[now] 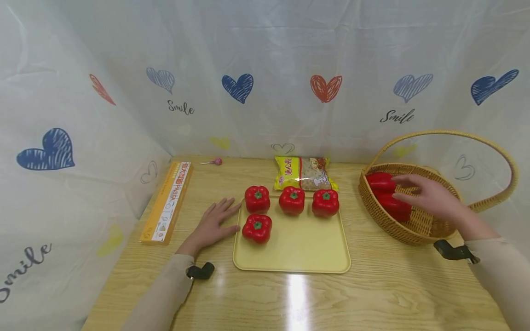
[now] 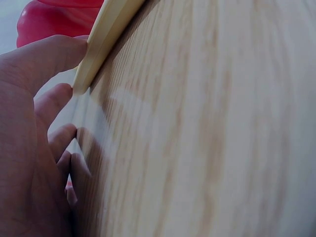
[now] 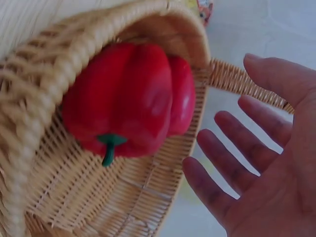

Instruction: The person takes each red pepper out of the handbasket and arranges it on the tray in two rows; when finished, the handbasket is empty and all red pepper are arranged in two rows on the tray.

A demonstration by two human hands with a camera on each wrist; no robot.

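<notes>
Several red bell peppers with green stems sit on a yellow tray [image 1: 306, 248]: three along its far edge, among them a far-left pepper [image 1: 257, 199], and one nearer pepper [image 1: 257, 229] at the left. My left hand [image 1: 213, 225] lies with spread fingers on the table, its thumb at the tray's left rim [image 2: 94, 54]. Above the wicker basket [image 1: 389, 225] on the right, my right hand [image 1: 426, 195] reaches in with fingers extended and nothing in them. Two more peppers lie in the basket; the right wrist view shows the front pepper [image 3: 123, 98] beside the fingertips.
Behind the tray lies a yellow pasta bag [image 1: 304, 174]. An orange pasta box [image 1: 166, 202] rests along the table's left side, with a pink lollipop [image 1: 217, 161] near the back. The basket's tall handle [image 1: 515, 170] arches over it. A heart-printed curtain [image 1: 281, 69] hangs behind.
</notes>
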